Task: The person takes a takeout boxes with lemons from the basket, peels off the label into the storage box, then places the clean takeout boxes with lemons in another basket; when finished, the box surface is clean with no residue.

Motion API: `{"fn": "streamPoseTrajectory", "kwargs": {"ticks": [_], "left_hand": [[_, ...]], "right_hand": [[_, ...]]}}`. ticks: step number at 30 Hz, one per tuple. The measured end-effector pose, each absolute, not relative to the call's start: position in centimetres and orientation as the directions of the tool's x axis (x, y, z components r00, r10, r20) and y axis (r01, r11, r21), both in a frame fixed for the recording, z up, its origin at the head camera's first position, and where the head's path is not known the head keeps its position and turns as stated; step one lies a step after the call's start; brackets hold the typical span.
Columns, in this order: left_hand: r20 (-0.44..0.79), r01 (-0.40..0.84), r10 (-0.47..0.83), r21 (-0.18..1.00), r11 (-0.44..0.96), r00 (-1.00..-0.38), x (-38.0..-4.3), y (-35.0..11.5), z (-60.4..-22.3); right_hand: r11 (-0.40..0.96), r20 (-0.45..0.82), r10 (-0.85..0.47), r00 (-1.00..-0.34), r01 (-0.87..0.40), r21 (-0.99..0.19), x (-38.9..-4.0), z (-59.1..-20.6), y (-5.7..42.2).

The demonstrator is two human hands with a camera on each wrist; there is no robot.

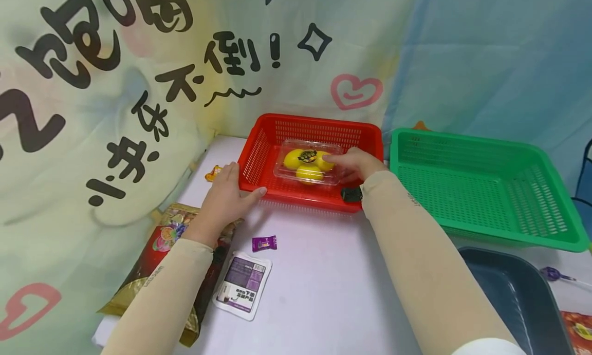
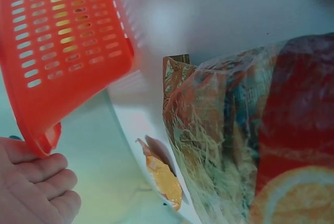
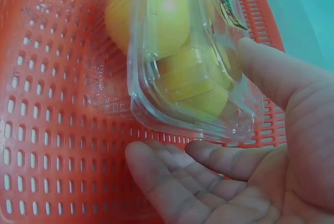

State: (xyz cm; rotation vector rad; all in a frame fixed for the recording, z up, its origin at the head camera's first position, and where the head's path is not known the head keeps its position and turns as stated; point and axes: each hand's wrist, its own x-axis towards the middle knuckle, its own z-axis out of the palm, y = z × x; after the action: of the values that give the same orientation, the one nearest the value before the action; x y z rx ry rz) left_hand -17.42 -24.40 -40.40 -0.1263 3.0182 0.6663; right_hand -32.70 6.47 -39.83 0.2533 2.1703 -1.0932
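Observation:
A clear plastic box [image 1: 289, 178] of yellow fruit [image 1: 309, 173], with a dark label on its lid, lies in the red basket [image 1: 296, 194]. My right hand [image 1: 358, 163] is at the box's right end. Its thumb touches the lid, while in the right wrist view the other fingers [image 3: 156, 177] stretch loosely below the box's edge. At the basket's front left corner is my left hand [image 1: 226, 195], fingers against the outside and thumb along the front rim. A small black item [image 1: 351, 194] lies in the basket, partly hidden by the right forearm.
To the right stand a green basket [image 1: 462, 231] and a dark tray [image 1: 506, 273]. A red and gold bag [image 1: 157, 252] lies at left, near a purple-labelled white pack [image 1: 242, 285], a purple wrapped sweet [image 1: 264, 243] and an orange wrapper [image 1: 213, 173]. A printed curtain [image 1: 296, 16] hangs behind.

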Motion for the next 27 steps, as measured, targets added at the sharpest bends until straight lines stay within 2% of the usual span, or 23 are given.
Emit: {"fn": "streamPoseTrajectory", "kwargs": {"ticks": [8, 18, 27], "left_hand": [[-0.058, -0.086, -0.068, 0.421, 0.903, -0.996, -17.37, -24.32, -40.61], [-0.053, -0.089, -0.073, 0.418, 0.904, -0.996, -17.39, -24.42, -40.62], [-0.046, -0.077, -0.064, 0.416, 0.906, -0.997, -17.42, -24.51, -40.68]], "right_hand": [[0.586, -0.643, -0.158, -0.749, 0.453, -0.671, -32.86, -40.57, 6.27], [0.662, -0.607, -0.128, -0.784, 0.388, -0.641, -32.89, -40.48, 6.06], [0.549, -0.601, -0.191, -0.776, 0.423, -0.721, -32.79, -40.87, 6.04]]}}
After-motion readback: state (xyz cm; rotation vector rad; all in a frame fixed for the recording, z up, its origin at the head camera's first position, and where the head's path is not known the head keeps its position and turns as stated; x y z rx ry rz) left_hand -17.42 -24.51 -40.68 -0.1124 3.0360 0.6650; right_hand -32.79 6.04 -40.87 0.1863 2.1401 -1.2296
